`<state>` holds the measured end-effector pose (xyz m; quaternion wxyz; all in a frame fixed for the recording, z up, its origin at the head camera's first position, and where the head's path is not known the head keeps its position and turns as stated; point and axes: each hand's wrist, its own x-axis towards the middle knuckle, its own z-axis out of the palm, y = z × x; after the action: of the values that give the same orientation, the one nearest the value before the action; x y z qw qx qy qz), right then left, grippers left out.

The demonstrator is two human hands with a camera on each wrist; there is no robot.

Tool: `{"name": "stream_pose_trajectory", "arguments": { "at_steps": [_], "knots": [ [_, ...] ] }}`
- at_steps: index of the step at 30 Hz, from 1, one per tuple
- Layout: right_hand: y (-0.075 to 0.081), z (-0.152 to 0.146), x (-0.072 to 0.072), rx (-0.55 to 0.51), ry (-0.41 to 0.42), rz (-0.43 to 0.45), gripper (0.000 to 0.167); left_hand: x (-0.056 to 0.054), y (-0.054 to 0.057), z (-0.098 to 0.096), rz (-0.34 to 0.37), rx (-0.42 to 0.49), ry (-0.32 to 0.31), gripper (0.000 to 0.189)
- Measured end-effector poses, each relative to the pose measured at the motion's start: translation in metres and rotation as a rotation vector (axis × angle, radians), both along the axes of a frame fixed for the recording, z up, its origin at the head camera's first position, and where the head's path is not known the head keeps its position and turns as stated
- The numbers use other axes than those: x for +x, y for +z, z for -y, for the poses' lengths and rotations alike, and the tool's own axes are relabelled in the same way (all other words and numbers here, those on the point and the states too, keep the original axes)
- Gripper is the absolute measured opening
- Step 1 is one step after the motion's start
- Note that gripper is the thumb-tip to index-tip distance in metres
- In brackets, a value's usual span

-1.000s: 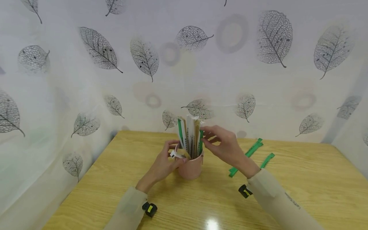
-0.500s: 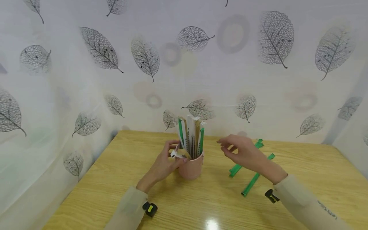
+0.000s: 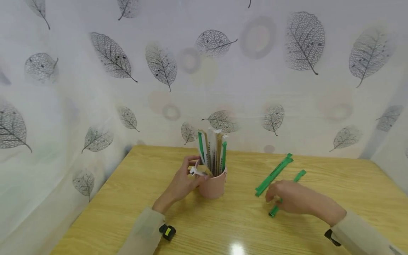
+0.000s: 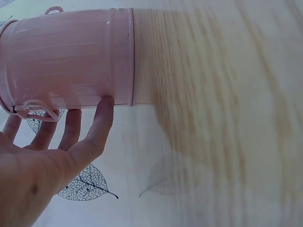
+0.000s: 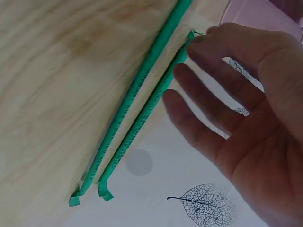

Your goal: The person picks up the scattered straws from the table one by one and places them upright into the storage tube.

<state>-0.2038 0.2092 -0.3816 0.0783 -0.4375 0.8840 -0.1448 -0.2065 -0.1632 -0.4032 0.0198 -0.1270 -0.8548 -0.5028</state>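
Note:
My left hand (image 3: 179, 184) holds a small pink metal bucket (image 3: 211, 188) that stands on the table. In the left wrist view its fingertips (image 4: 107, 105) rest against the bucket's side, beside a wire handle loop. Several paper-wrapped straws (image 3: 219, 156), white, brown and green, stand in the bucket, and a short brown-and-white wrapper (image 3: 201, 170) leans over the rim by the left thumb. My right hand (image 3: 294, 198) is over the nearer green-wrapped straw (image 3: 273, 212) and covers its middle. The right wrist view shows those fingers loosely bent, with nothing between them.
A second green-wrapped straw (image 3: 275, 174) lies slanted on the wooden table (image 3: 242, 219), between the bucket and the right hand. Behind the table hangs a pale cloth (image 3: 204, 88) printed with leaves.
My right hand has left the green straw in the bucket and moved right and down to the nearer green straw on the table. The left hand stays on the bucket.

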Motion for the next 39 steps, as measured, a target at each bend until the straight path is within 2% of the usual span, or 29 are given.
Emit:
{"name": "stream_pose_trajectory", "arguments": {
  "at_steps": [3,9,13,21,24,27,31,34,39],
  "knots": [
    [-0.006,-0.005,0.004,0.024,0.003,-0.024,0.032,0.0,-0.001,0.0,-0.001,0.0,0.001,0.07],
    [-0.016,-0.011,0.009,0.019,0.027,-0.079,0.023,0.001,-0.001,-0.002,0.007,0.013,-0.01,0.07],
    [-0.018,-0.011,0.011,0.014,0.041,-0.124,0.023,0.002,-0.001,-0.002,0.013,0.01,0.006,0.07],
    [-0.024,-0.009,0.01,-0.072,0.085,-0.234,0.023,0.002,-0.001,-0.002,-0.006,0.014,-0.005,0.07],
    [-0.027,-0.009,0.009,-0.133,0.119,-0.317,0.026,0.002,-0.001,-0.002,-0.004,0.013,-0.001,0.07],
    [-0.029,-0.009,0.006,-0.23,0.17,-0.43,0.036,0.002,-0.001,0.0,-0.007,0.009,-0.007,0.07],
    [-0.025,-0.006,0.001,-0.361,0.194,-0.58,0.005,0.001,-0.001,0.002,-0.024,0.005,-0.023,0.069],
    [-0.019,-0.004,-0.002,-0.438,0.189,-0.658,0.04,0.0,-0.001,0.002,-0.036,0.005,-0.028,0.069],
    [-0.007,-0.006,-0.007,-0.486,0.171,-0.698,0.039,0.0,-0.001,0.001,-0.032,0.006,-0.018,0.069]
  ]
}}
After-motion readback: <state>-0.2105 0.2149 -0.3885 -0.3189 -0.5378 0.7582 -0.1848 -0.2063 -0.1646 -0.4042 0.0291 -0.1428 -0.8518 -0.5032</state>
